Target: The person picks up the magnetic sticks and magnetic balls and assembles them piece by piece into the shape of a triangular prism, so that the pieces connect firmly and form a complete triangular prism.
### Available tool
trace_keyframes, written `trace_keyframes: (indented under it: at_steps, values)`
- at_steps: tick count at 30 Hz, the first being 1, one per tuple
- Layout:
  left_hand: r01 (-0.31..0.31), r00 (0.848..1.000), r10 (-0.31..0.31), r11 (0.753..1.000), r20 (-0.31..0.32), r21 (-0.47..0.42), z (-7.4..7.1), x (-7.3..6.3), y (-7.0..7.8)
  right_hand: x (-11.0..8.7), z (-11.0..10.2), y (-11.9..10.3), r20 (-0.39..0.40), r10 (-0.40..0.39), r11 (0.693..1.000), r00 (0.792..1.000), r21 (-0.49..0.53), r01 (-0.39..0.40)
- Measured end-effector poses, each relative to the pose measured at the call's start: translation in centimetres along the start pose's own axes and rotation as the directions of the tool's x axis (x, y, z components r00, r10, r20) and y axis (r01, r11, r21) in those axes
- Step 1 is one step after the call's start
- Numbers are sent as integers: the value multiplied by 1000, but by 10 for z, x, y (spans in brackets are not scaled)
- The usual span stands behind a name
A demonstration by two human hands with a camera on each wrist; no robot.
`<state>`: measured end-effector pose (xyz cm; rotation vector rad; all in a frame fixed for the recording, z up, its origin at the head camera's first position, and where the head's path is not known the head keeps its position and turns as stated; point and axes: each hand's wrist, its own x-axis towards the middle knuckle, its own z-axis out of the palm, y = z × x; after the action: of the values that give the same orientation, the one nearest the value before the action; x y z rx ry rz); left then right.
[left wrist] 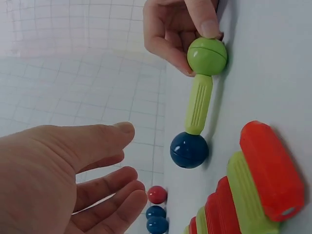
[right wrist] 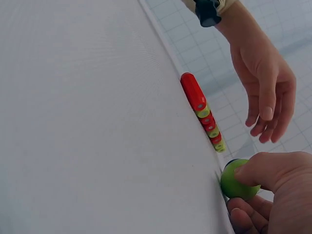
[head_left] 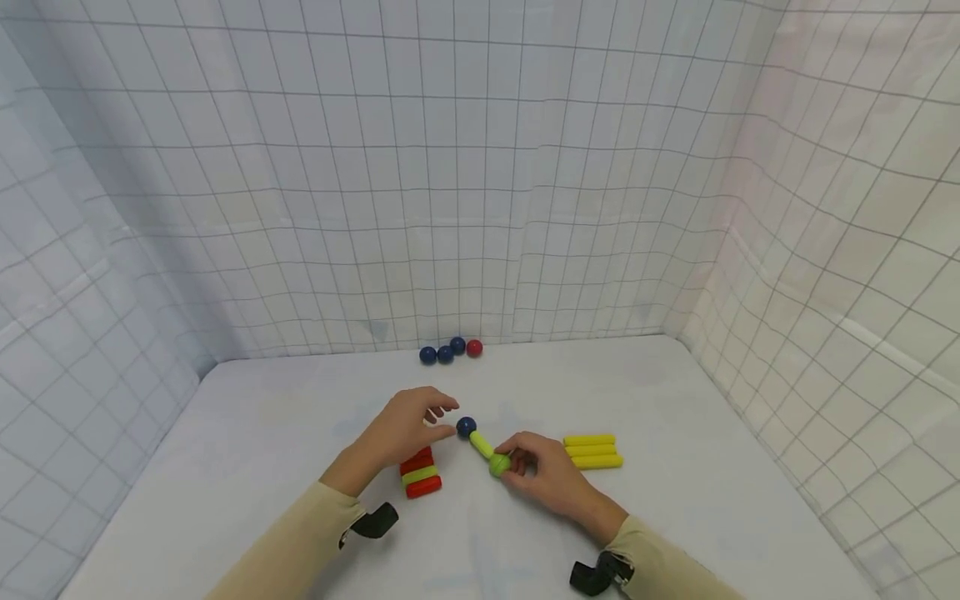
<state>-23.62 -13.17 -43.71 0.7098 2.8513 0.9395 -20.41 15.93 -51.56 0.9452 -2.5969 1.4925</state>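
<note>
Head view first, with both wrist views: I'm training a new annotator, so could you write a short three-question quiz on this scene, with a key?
1. Multiple choice: what does the right hand pinch?
(a) a red rod
(b) the green ball
(c) a yellow rod

2. True or false: the left hand is gripping the nearest dark blue ball.

3. Fill in: of the four balls at the back in the head view, the rightmost is ____.

Key:
1. b
2. False; the left hand holds nothing, and the left wrist view shows a gap between it and that ball.
3. Red
</note>
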Motion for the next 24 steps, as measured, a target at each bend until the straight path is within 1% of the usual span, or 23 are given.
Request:
trace_keyframes:
  at_steps: [2,5,8,10,13,15,17,19,21,24]
  values:
    - [-9,1000,9,1000,-5,28,-3,-13,3,1,0,2,0,14,1000,1000,-6,-14]
    - [-19,1000,19,996,2,92,-3,-33,4,4,1,3,1,25,1000,1000,-13,-25]
    - [-16,1000,12,988,26,156,-1,-50,6,6,0,1,7,19,1000,1000,0,-19]
    - [8,999,-17,983,45,186,0,-58,8,8,1,-1,12,15,1000,1000,7,-15]
    - [43,997,-58,972,57,229,2,-64,12,10,2,-4,11,11,1000,1000,8,-11]
    - [79,993,-98,963,60,258,3,-66,14,10,3,-4,10,9,1000,1000,5,-9]
    - [96,990,-119,957,69,274,6,-67,15,9,5,-3,13,13,1000,1000,3,-13]
    - [89,989,-119,953,87,291,11,-69,15,6,5,-1,18,20,1000,1000,2,-20]
    - [60,991,-94,952,100,301,15,-70,16,3,5,2,18,30,1000,999,6,-30]
    - [27,993,-62,946,97,323,17,-69,18,1,4,4,8,29,999,1000,13,-29]
